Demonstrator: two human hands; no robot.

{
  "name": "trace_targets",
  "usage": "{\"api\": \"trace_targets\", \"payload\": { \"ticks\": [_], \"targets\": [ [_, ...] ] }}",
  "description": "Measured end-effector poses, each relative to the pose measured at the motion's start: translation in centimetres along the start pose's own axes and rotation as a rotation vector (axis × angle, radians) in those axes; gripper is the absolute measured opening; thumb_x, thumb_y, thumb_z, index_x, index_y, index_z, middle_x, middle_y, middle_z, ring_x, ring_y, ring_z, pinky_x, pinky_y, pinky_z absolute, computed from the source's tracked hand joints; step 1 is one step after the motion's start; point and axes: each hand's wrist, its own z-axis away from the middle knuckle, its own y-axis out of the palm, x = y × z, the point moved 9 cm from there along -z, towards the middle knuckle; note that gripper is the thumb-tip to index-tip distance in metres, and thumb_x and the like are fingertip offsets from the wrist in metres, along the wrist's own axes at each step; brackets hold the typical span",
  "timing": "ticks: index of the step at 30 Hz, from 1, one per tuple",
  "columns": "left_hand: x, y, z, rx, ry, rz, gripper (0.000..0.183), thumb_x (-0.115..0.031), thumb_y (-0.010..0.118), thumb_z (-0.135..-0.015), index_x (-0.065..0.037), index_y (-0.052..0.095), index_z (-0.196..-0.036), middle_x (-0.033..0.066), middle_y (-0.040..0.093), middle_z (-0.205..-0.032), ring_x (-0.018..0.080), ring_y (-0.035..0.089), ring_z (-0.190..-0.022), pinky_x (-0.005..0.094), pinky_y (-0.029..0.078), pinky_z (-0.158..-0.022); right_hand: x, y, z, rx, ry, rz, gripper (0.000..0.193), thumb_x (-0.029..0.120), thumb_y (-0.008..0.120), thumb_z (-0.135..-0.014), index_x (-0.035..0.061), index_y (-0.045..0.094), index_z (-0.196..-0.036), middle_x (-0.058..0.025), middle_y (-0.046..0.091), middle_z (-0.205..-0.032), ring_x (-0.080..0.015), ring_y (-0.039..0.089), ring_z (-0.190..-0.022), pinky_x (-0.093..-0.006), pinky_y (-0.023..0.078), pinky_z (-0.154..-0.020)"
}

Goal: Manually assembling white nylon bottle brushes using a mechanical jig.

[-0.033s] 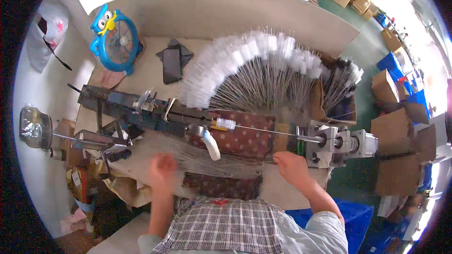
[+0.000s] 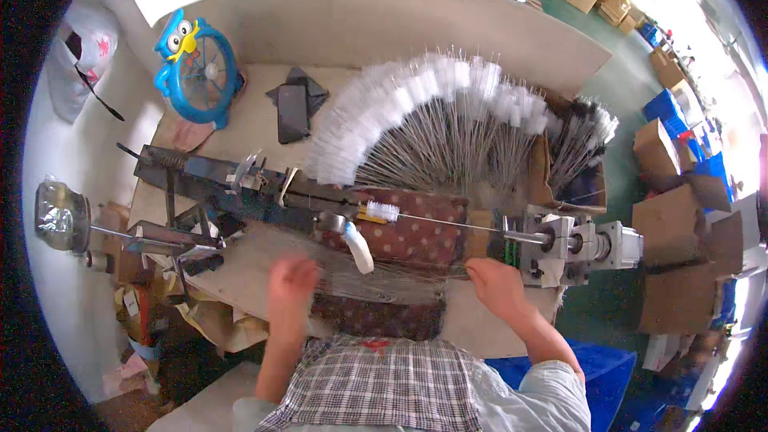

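My right hand [image 2: 498,286] is closed in a pinch at the right end of a loose bundle of thin metal wires [image 2: 384,282], its fingertips on a wire end. My left hand [image 2: 293,280] is smeared by motion near the bundle's left end, so its fingers do not show clearly. Beyond the hands, a white bristle brush [image 2: 382,211] sits in the machine, its wire stem [image 2: 448,222] running right to the metal spindle [image 2: 528,235]. A lever with a white handle [image 2: 359,248] stands just left of the brush, touched by neither hand.
A wide fan of finished white brushes [image 2: 416,92] lies at the back, beside a cardboard box [image 2: 578,196] holding dark-bristled ones. A phone [image 2: 293,112] and a blue owl-shaped fan [image 2: 198,72] are at the left back. The motor unit [image 2: 612,245] stands at the right.
My left hand has moved a little to the right, toward the wire bundle. The right hand stays in nearly the same place, and the brush in the machine has not shifted.
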Motion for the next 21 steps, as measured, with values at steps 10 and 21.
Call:
{"api": "trace_targets", "payload": {
  "ticks": [10, 21],
  "targets": [
    [-7.5, 16.4, 3.7, 0.346, -0.513, 0.975, 0.028, -0.034, 0.053, -0.089, -0.007, 0.054, -0.091, -0.0007, 0.049, -0.065, 0.0107, 0.045, -0.052, 0.0268, 0.042, -0.055, 1.4, 1.1, 2.2, 0.053, -0.161, 0.103, 0.023, 0.007, 0.053, -0.077, 0.0062, 0.053, -0.1, -0.0125, 0.053, -0.091, -0.0322, 0.059, -0.081, -0.0421, 0.05, -0.066],
    [-6.5, 13.5, 7.0, 0.703, -0.526, 0.221, 0.03, -0.027, 0.048, -0.092, -0.001, 0.058, -0.082, 0.009, 0.058, -0.07, 0.0141, 0.052, -0.053, 0.0289, 0.047, -0.055, 2.4, -14.1, 3.1, -0.372, -0.09, 0.35, 0.02, 0.0, 0.055, -0.072, 0.0042, 0.058, -0.091, -0.012, 0.055, -0.082, -0.0297, 0.059, -0.076, -0.037, 0.049, -0.065]
  ]
}}
